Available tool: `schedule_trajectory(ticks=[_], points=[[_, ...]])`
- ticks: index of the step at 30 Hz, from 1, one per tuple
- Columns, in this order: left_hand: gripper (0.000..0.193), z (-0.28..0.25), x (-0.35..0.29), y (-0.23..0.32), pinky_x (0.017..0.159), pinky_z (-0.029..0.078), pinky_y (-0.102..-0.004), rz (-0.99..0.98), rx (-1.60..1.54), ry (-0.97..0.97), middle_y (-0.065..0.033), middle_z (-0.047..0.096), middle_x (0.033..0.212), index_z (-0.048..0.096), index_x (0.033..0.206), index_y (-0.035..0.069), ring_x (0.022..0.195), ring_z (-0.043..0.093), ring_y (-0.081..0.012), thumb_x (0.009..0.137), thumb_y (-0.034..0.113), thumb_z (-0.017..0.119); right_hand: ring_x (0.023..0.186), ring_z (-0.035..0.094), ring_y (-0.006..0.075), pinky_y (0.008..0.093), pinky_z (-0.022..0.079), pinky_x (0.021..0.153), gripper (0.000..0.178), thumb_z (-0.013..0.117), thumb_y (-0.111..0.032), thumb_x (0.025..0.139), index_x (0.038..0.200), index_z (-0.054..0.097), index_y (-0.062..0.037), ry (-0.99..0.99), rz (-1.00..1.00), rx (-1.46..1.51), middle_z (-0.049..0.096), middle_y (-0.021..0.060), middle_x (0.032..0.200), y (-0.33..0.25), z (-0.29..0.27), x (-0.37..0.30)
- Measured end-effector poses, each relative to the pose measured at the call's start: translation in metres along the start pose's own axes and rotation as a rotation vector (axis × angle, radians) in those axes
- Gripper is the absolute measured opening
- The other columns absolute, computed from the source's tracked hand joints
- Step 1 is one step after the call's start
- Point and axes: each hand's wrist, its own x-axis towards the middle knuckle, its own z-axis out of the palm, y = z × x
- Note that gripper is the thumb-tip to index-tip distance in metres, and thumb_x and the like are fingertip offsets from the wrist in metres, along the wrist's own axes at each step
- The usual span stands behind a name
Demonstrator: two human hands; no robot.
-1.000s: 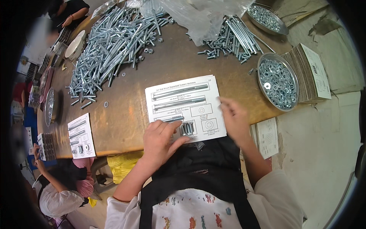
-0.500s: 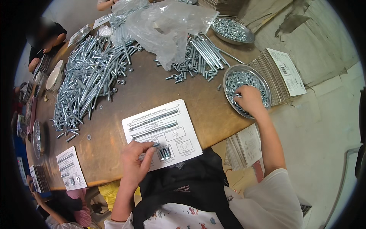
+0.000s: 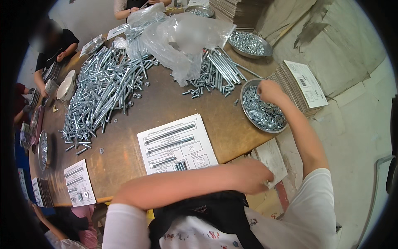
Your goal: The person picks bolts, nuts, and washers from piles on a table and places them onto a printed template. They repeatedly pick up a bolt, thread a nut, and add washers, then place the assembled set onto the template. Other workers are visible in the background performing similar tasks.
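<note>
"Where are the hands?"

"Well apart. On the bench (image 3: 166,97), the printed sheet (image 3: 198,135) lies near the middle, with bolts (image 3: 170,133) showing on it and ring outlines to their right. The left hand (image 3: 253,176) reaches across in front of it, blurred, beside a stack of papers (image 3: 271,155) at the near right edge. I can't tell whether it grips anything. Farther right, the right hand (image 3: 271,91) is over the far side of the washer bowl (image 3: 271,131), fingers curled; I can't tell whether a washer is caught in them."

"How would you do this well?"

"I'd keep the left forearm high enough not to drag the bolts on the sheet. With the right hand I'd pinch from the top of the heap and check the count by feel, since flat washers (image 3: 259,106) probably cling together."

"And the containers, from the left?"

"A metal dish (image 3: 49,151) at the left edge, seen nearly edge-on, with shiny pieces in it. Then white bowls (image 3: 66,88), beyond which people sit. At the far end, a metal bowl (image 3: 209,9) of small metal parts. Right of that, a wide pan (image 3: 248,54) full of what look like nuts. Nearer and rightmost is the washer bowl, heaped with washers of more than one size, it seems."
</note>
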Motion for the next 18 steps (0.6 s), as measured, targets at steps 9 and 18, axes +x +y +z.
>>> schedule_trajectory(ticks=[9, 18], points=[[0.039, 0.101, 0.122, 0.038, 0.084, 0.052, -0.0436, 0.161, 0.279, -0.465, -0.0158, 0.071, 0.101, 0.068, 0.117, 0.005, 0.099, 0.067, -0.0333, 0.089, 0.031, 0.065, 0.075, 0.073, 0.0218, 0.0388, 0.057, 0.072, 0.013, 0.080, -0.013, 0.074, 0.083, 0.078, -0.0041, -0.478, 0.150, -0.203, 0.076, 0.0106, 0.084, -0.032, -0.028, 0.049], [0.038, 0.097, 0.103, 0.037, 0.083, 0.053, -0.0426, 0.160, 0.224, -0.395, -0.0154, 0.071, 0.102, 0.068, 0.117, 0.004, 0.098, 0.067, -0.0318, 0.089, 0.030, 0.064, 0.077, 0.073, 0.0206, 0.0377, 0.057, 0.076, 0.011, 0.078, -0.015, 0.077, 0.084, 0.078, -0.0061, -0.564, 0.304, -0.131, 0.076, 0.0077, 0.087, 0.012, 0.023, 0.059]])
